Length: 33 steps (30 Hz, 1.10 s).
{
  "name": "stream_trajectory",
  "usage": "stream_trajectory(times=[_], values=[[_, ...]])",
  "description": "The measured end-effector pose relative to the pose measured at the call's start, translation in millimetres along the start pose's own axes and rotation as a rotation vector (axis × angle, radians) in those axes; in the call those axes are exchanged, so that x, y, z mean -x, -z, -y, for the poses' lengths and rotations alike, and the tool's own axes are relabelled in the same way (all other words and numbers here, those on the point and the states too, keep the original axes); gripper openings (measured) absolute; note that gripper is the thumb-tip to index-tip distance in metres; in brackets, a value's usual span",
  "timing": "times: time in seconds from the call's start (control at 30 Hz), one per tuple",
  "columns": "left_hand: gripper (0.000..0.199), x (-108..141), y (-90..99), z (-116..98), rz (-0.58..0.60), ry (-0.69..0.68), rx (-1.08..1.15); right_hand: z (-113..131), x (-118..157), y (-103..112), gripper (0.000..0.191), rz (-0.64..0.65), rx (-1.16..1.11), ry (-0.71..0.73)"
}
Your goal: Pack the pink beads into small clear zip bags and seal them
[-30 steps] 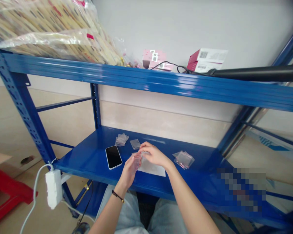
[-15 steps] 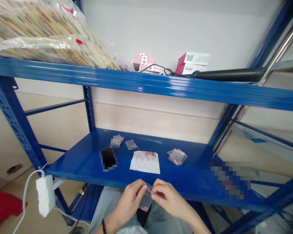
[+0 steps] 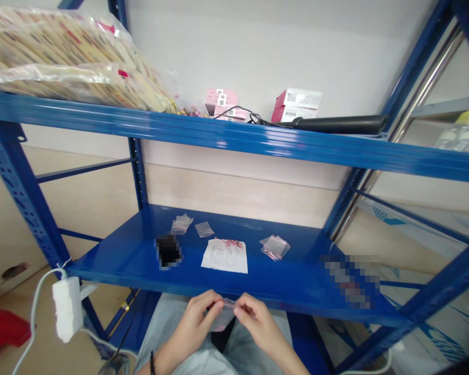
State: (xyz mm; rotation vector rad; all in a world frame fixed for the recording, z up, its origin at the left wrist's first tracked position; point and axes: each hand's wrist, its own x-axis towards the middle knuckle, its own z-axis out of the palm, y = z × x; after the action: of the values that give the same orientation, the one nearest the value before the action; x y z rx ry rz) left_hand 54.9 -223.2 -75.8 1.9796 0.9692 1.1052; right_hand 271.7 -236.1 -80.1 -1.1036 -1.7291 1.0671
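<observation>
1. Bottom centre, the clear bag (image 3: 222, 320) hangs, pink contents low.
2. Left hand (image 3: 197, 319) and right hand (image 3: 257, 319) pinch its top edge, seemingly keeping it taut.
3. Mid-frame, beads (image 3: 234, 243) sit on white paper (image 3: 223, 261), perhaps against rolling.

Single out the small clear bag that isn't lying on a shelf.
The bag pinched between the left hand and right hand; the other small bags lie on the blue shelf.

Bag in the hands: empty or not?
Not empty: pink pieces show near the bottom of the clear plastic bag held between left hand and right hand. Cannot tell whether its top is sealed.
</observation>
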Motion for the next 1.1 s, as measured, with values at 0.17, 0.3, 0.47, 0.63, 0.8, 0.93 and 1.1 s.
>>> stream_trajectory(times=[0.17, 0.3, 0.47, 0.63, 0.8, 0.93, 1.1], values=[[0.026, -2, 4.1, 0, -0.014, 0.018, 0.025, 5, 1, 2, 0.037, -0.007, -0.008, 0.053], [0.03, -3, 4.8, -1, 0.014, 0.052, 0.092, 8, 2, 0, 0.039, -0.042, -0.078, 0.069], [0.034, -2, 1.6, -1, 0.021, 0.137, 0.292, 8, 4, -7, 0.04, -0.058, -0.106, 0.074], [0.031, -2, 6.2, -9, 0.068, 0.115, 0.246, 15, 5, -8, 0.04, -0.1, -0.035, 0.123], [0.033, -13, 15.1, -18, 0.043, 0.036, 0.157, 35, -11, -5, 0.034, -0.067, 0.014, 0.157], [0.032, -22, 15.8, -18, 0.023, 0.024, 0.143, 44, -24, -5, 0.033, -0.091, 0.071, 0.191], [0.031, -24, 17.8, -20, 0.058, 0.027, 0.11, 43, -30, -9, 0.031, -0.076, 0.118, 0.214]])
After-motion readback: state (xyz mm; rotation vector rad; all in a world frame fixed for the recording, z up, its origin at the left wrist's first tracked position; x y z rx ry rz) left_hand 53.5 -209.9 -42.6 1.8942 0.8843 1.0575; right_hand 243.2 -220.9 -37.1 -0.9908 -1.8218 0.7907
